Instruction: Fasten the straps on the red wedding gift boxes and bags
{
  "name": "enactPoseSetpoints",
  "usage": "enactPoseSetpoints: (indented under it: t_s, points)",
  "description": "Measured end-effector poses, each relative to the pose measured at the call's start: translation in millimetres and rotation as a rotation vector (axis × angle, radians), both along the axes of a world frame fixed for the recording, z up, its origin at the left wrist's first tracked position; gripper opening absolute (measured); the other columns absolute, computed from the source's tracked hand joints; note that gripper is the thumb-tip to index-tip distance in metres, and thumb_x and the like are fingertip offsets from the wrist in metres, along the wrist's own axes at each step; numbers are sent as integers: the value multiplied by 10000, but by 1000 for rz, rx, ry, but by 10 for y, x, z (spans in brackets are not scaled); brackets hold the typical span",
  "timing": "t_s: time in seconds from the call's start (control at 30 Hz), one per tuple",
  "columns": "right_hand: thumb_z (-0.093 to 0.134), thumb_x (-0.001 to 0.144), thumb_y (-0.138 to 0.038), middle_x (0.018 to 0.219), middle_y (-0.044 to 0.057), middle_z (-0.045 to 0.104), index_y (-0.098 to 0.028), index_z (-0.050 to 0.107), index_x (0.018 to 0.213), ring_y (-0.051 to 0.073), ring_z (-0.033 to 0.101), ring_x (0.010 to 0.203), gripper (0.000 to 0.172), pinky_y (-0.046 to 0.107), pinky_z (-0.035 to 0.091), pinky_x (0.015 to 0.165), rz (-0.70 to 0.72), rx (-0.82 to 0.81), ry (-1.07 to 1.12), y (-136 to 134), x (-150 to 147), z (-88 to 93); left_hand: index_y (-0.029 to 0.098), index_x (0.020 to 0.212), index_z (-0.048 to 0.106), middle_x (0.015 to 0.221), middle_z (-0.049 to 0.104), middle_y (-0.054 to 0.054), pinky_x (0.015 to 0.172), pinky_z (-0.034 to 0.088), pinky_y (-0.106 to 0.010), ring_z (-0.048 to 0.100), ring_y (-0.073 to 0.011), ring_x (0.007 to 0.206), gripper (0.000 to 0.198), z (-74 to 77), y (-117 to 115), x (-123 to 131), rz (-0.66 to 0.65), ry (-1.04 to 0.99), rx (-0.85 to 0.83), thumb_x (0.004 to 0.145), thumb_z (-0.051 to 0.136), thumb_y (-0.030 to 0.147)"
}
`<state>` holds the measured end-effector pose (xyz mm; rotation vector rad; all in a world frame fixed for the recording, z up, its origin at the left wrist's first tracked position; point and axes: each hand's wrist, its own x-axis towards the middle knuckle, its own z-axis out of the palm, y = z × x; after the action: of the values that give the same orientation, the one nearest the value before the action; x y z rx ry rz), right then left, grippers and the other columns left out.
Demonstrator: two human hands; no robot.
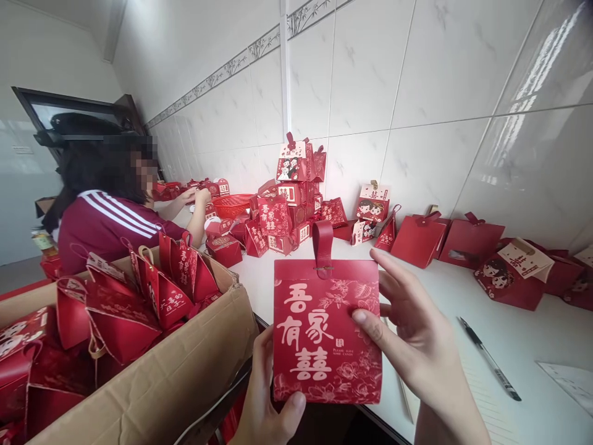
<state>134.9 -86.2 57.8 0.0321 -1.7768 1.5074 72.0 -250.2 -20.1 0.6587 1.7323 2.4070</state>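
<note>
A red candy box [315,334] with white Chinese characters, pale flower prints and a ribbon loop on top is held upright in front of me. My left hand [273,395] grips its lower left corner, thumb on the front and fingers behind. My right hand [412,334] holds the right side, thumb pressed on the front face, index finger stretched along the upper edge. The box's back and the fingertips behind it are hidden. Beneath it the edge of the white table [445,290] shows.
A cardboard carton [152,358] full of red candy boxes stands at left. More boxes [296,191] are stacked by the tiled wall, with others along it [421,238]. A black pen [491,358] lies on lined paper at right. A co-worker [111,210] sits at left near a red basket [234,204].
</note>
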Motion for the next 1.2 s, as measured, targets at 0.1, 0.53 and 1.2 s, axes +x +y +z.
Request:
enactPoseSetpoints:
  t_s: [0.1,0.53,1.2]
  points:
    - [705,820,-286,1289,44,582,-395,486,1337,314,564,1163,572,463,562,871,10,-14,-8,11,5,-5,223,1174,427,1150,624,-105,856,520,-388,610,-316,1042,633,12,-4,14,-18,-17,-9,663,719,458]
    - [718,789,-449,1183,56,632,-348,556,1267,236,635,992,514,335,588,742,59,-190,-86,149,-148,-34,177,1030,640,979,709,-83,801,509,-338,649,-267,942,410,492,-46,-196,-354,-301,-173,692,736,389]
    - [467,879,-638,1209,64,619,-278,682,1084,266,612,1034,467,334,598,694,194,-172,-201,210,-80,-13,145,888,694,842,712,-77,678,543,-293,677,-188,702,401,678,99,-107,-551,-748,58,780,612,522]
